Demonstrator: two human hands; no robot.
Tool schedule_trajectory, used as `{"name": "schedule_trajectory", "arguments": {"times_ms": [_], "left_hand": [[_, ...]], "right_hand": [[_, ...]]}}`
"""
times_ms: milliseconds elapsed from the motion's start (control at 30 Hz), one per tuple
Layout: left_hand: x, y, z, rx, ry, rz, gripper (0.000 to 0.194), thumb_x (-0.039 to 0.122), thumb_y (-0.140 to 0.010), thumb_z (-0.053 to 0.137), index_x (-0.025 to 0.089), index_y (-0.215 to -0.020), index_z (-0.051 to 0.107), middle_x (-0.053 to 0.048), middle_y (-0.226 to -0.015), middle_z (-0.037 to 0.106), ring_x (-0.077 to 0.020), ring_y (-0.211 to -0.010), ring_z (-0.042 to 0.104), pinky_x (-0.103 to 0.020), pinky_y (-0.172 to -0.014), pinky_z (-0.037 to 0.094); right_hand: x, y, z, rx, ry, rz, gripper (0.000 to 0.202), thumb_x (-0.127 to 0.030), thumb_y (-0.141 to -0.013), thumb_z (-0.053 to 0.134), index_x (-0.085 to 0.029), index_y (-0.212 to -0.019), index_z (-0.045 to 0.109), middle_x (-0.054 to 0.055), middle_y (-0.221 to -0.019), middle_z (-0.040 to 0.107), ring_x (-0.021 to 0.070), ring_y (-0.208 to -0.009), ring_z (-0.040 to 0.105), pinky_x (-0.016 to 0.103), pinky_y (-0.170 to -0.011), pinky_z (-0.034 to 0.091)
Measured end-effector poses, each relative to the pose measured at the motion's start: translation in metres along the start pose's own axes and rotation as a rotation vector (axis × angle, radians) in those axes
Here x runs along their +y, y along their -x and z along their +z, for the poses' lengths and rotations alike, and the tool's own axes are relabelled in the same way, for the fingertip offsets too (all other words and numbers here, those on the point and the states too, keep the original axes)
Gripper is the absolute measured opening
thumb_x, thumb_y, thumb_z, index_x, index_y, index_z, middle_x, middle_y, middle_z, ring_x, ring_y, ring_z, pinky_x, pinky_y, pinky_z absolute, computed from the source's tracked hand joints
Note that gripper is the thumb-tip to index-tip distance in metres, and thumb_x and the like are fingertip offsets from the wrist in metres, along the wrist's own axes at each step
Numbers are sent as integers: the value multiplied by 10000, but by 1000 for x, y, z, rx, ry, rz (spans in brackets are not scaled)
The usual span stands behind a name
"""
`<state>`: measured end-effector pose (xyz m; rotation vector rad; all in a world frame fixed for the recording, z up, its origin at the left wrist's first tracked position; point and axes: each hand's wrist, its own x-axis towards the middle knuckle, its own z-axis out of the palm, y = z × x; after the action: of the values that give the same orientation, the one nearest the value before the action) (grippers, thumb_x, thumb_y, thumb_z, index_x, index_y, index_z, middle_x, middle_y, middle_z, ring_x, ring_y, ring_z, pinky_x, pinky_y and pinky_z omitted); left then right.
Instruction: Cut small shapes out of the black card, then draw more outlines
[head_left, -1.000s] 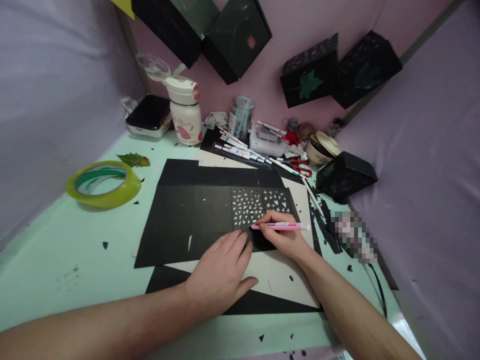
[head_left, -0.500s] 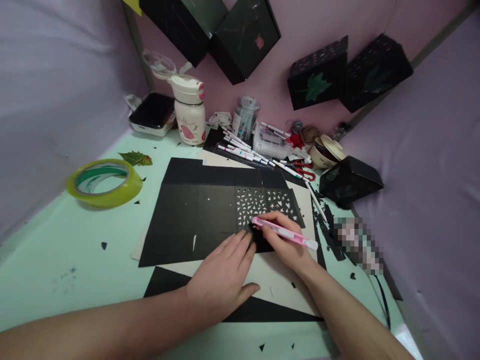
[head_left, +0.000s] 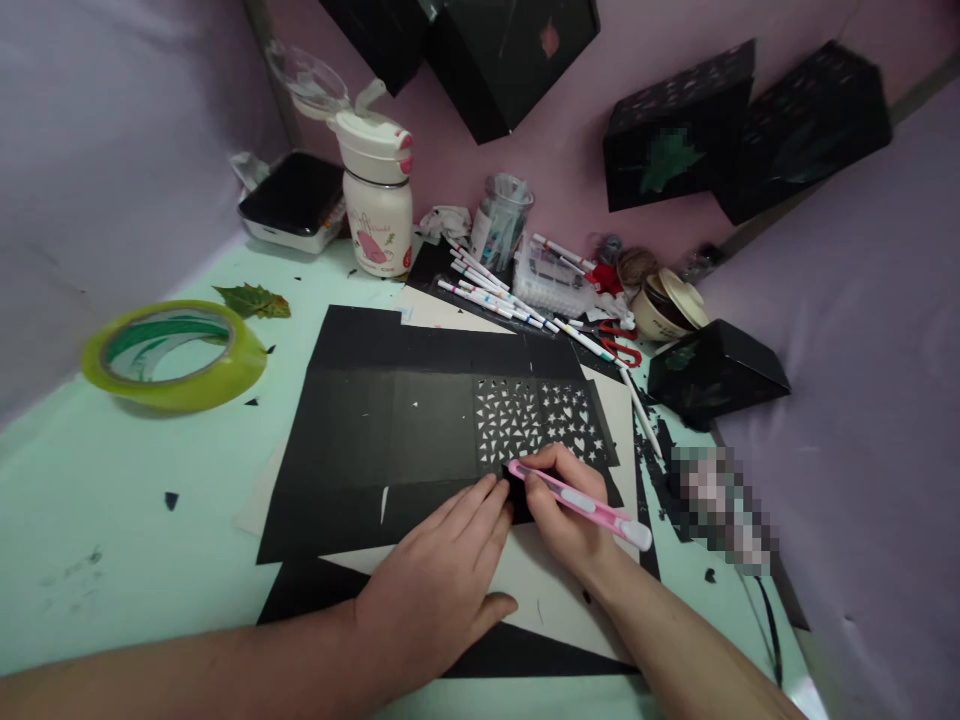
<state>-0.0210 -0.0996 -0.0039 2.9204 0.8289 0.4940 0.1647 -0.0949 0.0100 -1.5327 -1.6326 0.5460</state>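
A flat sheet of black card (head_left: 345, 430) lies in front of me, its right part pierced with rows of small triangles, stars and hearts. My left hand (head_left: 442, 570) rests flat on the card's lower edge, fingers stretched out and thumb apart. Pinched like a pen in my right hand (head_left: 570, 510) is a pink craft knife (head_left: 585, 505). The knife's tip meets the card just below the triangle holes, close to my left fingertips; the blade itself is too small to make out. Pale board (head_left: 555, 590) and more black card (head_left: 525, 655) lie underneath.
A roll of yellow-green tape (head_left: 247, 365) and a leaf (head_left: 255, 300) lie on the left. Behind stand a white bottle (head_left: 379, 220), a glass jar (head_left: 502, 225), markers (head_left: 495, 300) and red-handled scissors (head_left: 622, 350). A black box (head_left: 712, 375) sits at right; other black boxes (head_left: 675, 130) hang above.
The camera view has shifted and come slightly closer. The knife tip is a little lower relative to the triangle holes, while my left hand stays pressed on the card.
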Motion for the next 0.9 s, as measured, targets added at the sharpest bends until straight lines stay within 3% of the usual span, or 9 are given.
{"name": "schedule_trajectory", "arguments": {"times_ms": [733, 900], "left_hand": [[2, 0, -3, 35, -8, -23, 649, 582, -883, 500, 69, -1280, 537, -124, -1350, 566, -255, -1264, 490, -340, -1078, 314], [3, -1, -4, 11, -12, 6, 663, 592, -884, 484, 40, -1242, 566, -156, -1332, 575, -268, -1270, 492, -338, -1069, 345]], "right_hand": [[1, 1, 2, -22, 5, -38, 103, -127, -803, 543, -205, -807, 611, -1, -708, 638, 147, -611, 594, 273, -579, 460], [-1, 3, 1, -89, 5, -87, 103, -123, -810, 560, -200, -872, 588, 3, -752, 613, 144, -630, 579, 276, -604, 456]]}}
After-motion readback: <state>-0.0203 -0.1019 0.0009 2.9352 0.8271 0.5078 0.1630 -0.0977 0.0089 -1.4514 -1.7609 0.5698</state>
